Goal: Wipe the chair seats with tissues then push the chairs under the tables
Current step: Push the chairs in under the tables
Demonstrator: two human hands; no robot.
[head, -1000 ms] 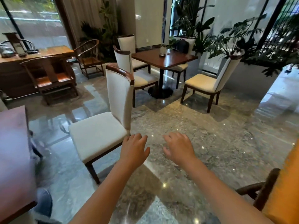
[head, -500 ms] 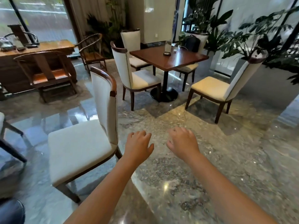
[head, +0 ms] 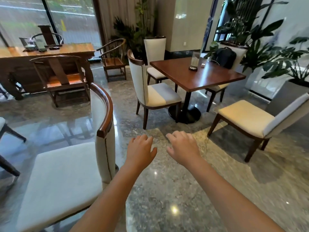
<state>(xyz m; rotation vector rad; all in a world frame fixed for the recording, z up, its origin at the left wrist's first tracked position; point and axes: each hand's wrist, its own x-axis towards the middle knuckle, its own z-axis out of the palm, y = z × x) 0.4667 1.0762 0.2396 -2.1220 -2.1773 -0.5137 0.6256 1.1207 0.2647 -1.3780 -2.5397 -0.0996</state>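
A person's left hand (head: 140,149) and right hand (head: 182,148) hang over bare polished floor (head: 167,190), fingers loosely curled and holding nothing; no tissue shows in either. Just left of the left hand stands the nearest chair (head: 66,173), its cream seat facing away from the square table, its curved wooden top rail (head: 107,111) within reach. The frame looks like solid wood, so the chair probably handles stiff and fairly heavy and may slide easily on the glossy stone; the rail or the seat's side edges look the surest places to grip, while the soft padding would give under a wipe. Beyond, a second chair (head: 150,91) sits at the square table's (head: 192,76) near-left edge, partly tucked in, and a third chair (head: 250,119) stands well out from its right side. Toward the far edge of the tabletop stands a clear holder (head: 194,61); what it contains is too small to tell. A dark bag (head: 224,56) rests behind the far corner.
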